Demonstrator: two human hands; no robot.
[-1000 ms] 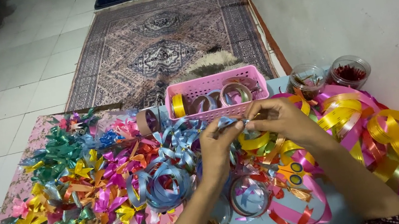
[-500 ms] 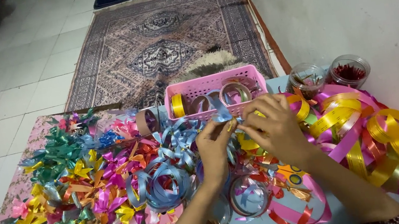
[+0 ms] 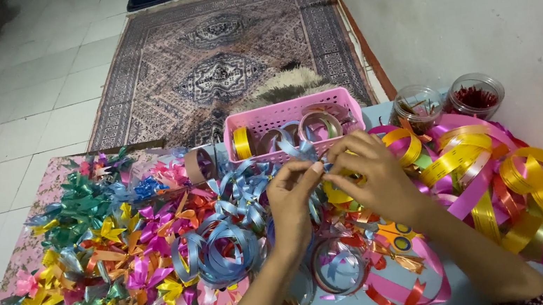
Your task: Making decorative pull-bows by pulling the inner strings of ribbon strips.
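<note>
Head view, left to right: pile of shiny bows (image 3: 89, 263) at 9 o'clock. Left hand (image 3: 296, 202) in middle, fingertips pinched on light blue ribbon piece (image 3: 319, 167). Right hand (image 3: 374, 177) just beside, fingers pinching same piece. Pink basket (image 3: 290, 111) at 12 o'clock. Yellow and pink ribbon loops (image 3: 501, 177) at 3 o'clock.
</note>
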